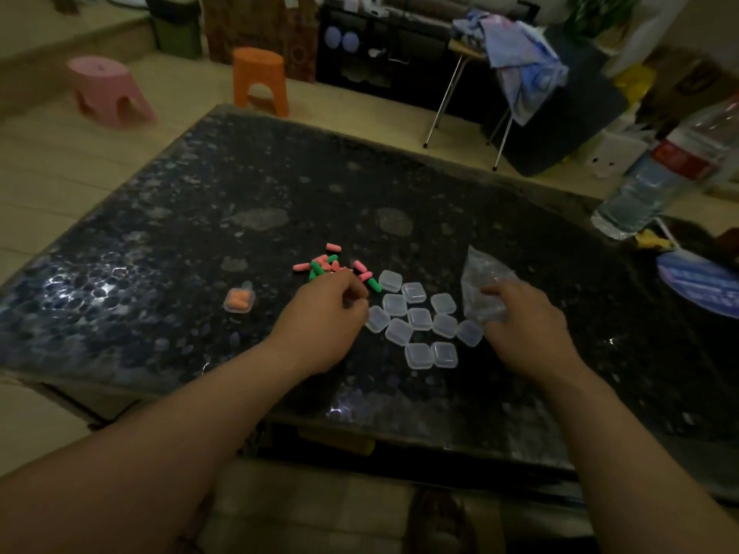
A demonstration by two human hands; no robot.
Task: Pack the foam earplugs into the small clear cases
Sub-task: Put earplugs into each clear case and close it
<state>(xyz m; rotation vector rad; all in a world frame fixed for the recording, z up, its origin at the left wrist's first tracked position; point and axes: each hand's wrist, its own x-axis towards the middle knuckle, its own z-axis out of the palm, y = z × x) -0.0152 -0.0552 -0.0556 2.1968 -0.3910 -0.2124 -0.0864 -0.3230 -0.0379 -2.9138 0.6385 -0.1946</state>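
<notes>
A loose heap of pink and green foam earplugs lies on the dark speckled table. Several small clear cases sit closed in a cluster to its right. One more clear case, holding orange earplugs, lies apart on the left. My left hand hovers at the near edge of the earplug heap with its fingers curled; what they hold is hidden. My right hand rests on a crumpled clear plastic bag beside the cases, fingers on the plastic.
A clear water bottle with a red label stands at the table's right edge, near a blue cloth item. Beyond the table stand a pink stool, an orange stool and a chair draped with cloth.
</notes>
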